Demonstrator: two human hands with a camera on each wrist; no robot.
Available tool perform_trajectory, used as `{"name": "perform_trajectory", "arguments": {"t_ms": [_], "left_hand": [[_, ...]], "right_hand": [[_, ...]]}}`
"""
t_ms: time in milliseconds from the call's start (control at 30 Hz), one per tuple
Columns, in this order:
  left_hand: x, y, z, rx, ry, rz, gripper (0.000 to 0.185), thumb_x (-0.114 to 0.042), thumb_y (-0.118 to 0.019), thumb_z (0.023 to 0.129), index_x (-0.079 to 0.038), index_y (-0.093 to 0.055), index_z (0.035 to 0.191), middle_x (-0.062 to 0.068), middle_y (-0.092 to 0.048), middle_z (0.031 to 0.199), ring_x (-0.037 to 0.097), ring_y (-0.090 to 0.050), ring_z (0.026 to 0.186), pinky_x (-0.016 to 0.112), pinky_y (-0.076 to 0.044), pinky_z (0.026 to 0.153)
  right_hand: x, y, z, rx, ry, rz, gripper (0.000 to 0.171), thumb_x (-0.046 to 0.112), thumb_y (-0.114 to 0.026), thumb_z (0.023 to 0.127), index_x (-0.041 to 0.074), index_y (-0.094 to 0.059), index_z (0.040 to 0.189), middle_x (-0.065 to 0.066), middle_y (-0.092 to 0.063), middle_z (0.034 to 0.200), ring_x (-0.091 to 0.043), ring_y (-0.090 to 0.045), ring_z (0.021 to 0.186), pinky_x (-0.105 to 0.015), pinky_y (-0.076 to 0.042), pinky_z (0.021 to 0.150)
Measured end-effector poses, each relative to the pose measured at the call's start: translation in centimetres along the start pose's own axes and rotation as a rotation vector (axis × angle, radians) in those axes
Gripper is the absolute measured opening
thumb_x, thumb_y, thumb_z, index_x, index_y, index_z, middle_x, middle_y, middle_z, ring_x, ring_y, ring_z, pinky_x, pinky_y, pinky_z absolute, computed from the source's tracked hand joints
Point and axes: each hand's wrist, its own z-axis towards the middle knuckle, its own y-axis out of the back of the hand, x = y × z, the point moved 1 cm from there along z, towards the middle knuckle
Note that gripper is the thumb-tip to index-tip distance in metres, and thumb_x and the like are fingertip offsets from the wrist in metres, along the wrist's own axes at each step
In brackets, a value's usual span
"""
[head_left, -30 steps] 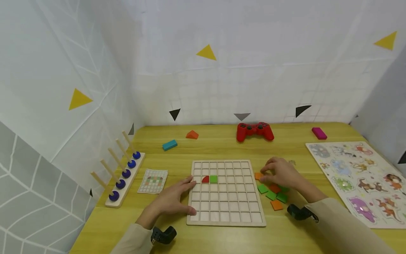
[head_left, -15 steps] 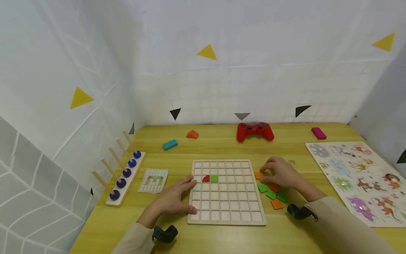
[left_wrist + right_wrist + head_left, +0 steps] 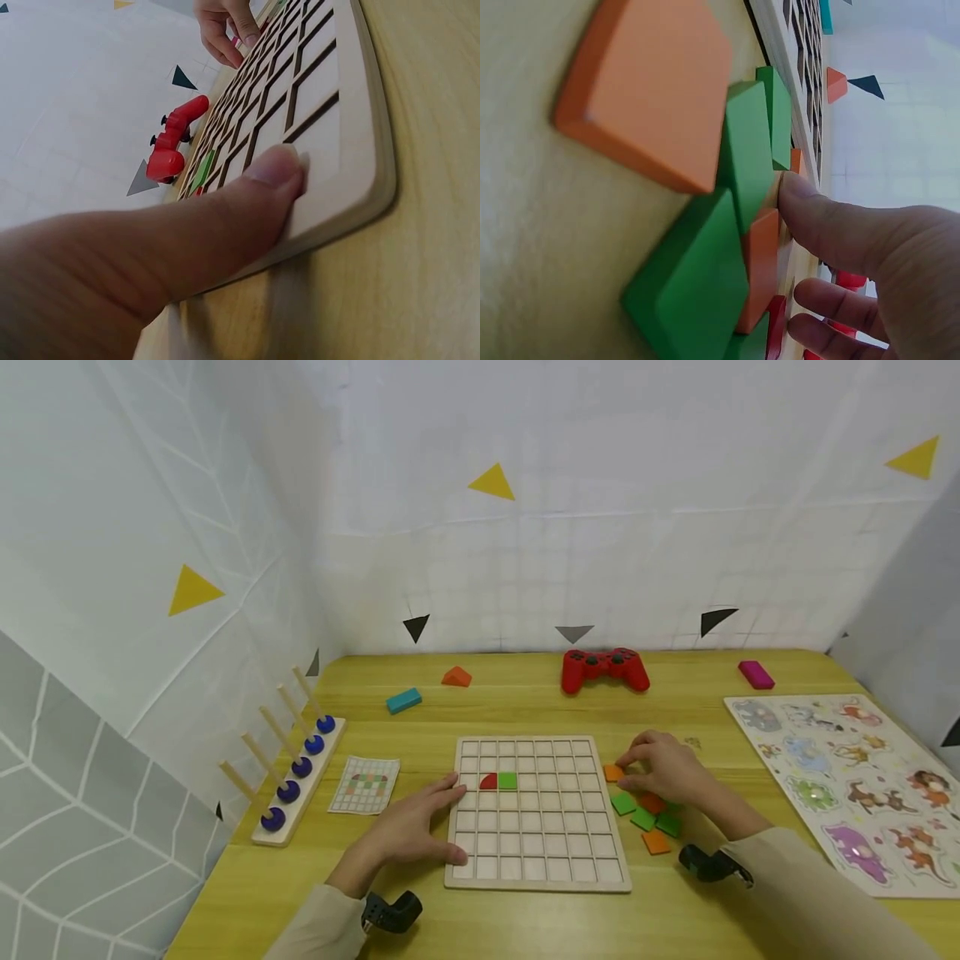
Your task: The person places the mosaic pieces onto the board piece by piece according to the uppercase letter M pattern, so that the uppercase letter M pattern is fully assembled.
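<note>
A wooden grid board (image 3: 536,887) lies in the middle of the table. A red quarter-circle tile (image 3: 489,782) and a green square tile (image 3: 507,781) sit side by side in its second row. At the board's left side rests my left hand (image 3: 408,822), its thumb (image 3: 255,187) on the near left corner. My right hand (image 3: 663,768) is low over loose tiles to the right of the board, thumb and fingers spread apart. An orange tile (image 3: 613,772) shows by its fingertips, with green tiles (image 3: 623,803) and another orange tile (image 3: 652,90) nearby. The palm hides part of the pile.
A pattern card (image 3: 365,783) and a peg rack with blue beads (image 3: 281,791) stand left. Along the back lie a blue block (image 3: 403,700), an orange block (image 3: 456,677), a red game controller (image 3: 604,671) and a magenta block (image 3: 756,675). An animal puzzle board (image 3: 817,760) lies right.
</note>
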Motion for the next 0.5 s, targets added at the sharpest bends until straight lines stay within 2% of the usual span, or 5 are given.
{"name": "perform_trajectory", "arguments": {"t_ms": [500], "left_hand": [[-0.12,0.01,-0.07,0.002,0.032,-0.004,0.093,-0.057,-0.080,0.074,-0.022,-0.041,0.151,0.001,-0.026,0.164,0.034,-0.032,0.148,0.060,-0.033,0.114]], "right_hand": [[-0.18,-0.20,-0.08,-0.029,-0.003,0.024,0.020,0.028,-0.081,0.080,0.013,-0.077,0.093,-0.015,-0.067,0.104,-0.034,-0.061,0.096,-0.052,-0.052,0.079]]}}
